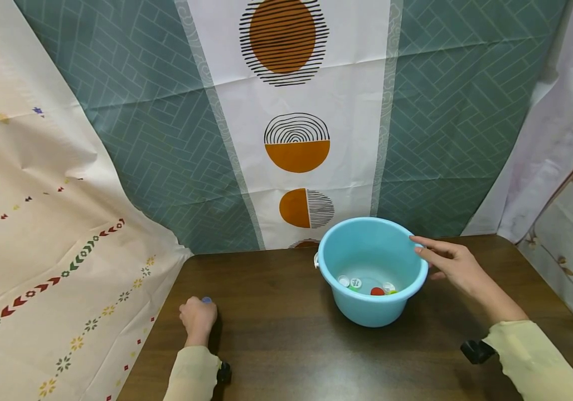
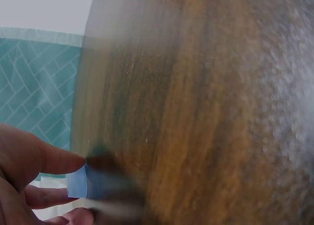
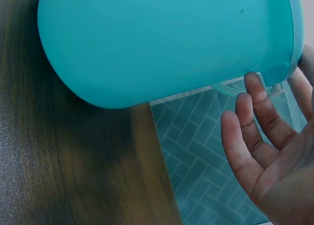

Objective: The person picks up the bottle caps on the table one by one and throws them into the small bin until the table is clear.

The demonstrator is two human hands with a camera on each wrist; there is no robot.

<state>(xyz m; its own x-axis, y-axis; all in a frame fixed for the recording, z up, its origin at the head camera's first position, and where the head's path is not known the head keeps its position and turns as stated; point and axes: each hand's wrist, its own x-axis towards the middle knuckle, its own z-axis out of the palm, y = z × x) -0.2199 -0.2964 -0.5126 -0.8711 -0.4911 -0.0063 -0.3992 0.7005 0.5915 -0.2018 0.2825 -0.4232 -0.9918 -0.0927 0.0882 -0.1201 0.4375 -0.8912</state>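
On the left of the wooden table, my left hand [image 1: 198, 318] pinches a small blue bottle cap [image 1: 207, 299]. In the left wrist view the cap [image 2: 77, 182] sits between thumb and fingertips, close to the tabletop. A light blue bucket [image 1: 374, 309] stands upright at the right of centre. My right hand [image 1: 454, 266] holds its right rim, with thumb and index finger at the edge. The other fingers lie outside the bucket wall [image 3: 162, 43] in the right wrist view. On the bucket's floor lie several bottle caps, among them a red cap [image 1: 377, 291] and a white cap [image 1: 355, 283].
The dark wooden table [image 1: 276, 345] meets a green and white patterned cloth [image 1: 296, 100] at its back edge. A cream patterned cloth [image 1: 66, 250] hangs along the left side. A white handle joint [image 1: 316, 260] juts from the bucket's left rim.
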